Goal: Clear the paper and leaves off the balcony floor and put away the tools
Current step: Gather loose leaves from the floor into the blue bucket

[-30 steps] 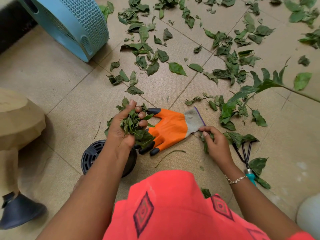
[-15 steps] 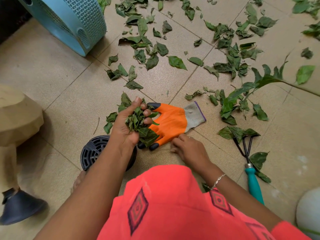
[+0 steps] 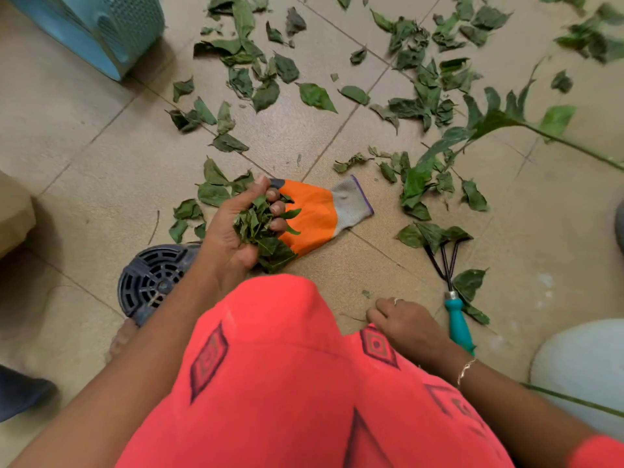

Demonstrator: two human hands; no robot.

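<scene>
Red knee (image 3: 287,366) filled the lower frame & hid whatever lay under it. R hand (image 3: 405,319) was low by the tiles (image 3: 101,163), knuckles up, fingertips tucked under, so couldn't tell if it pinched anything. L hand (image 3: 233,231) was clamped round a bunch of leaves (image 3: 258,224), palm up, over the orange glove (image 3: 314,214), whose fingertips were mostly covered by that hand. Glove lay flat, grey cuff pointing right & away, fingers toward the black pot (image 3: 152,282), itself partly behind the L forearm. Hand rake (image 3: 451,296) lay just right of R hand: teal handle nearest the person, butt end hidden behind the wrist, tines pointing away, tips under a leaf. Loose leaves (image 3: 317,96) littered the tiles beyond. Blue basket (image 3: 101,32) was cut off top left.
</scene>
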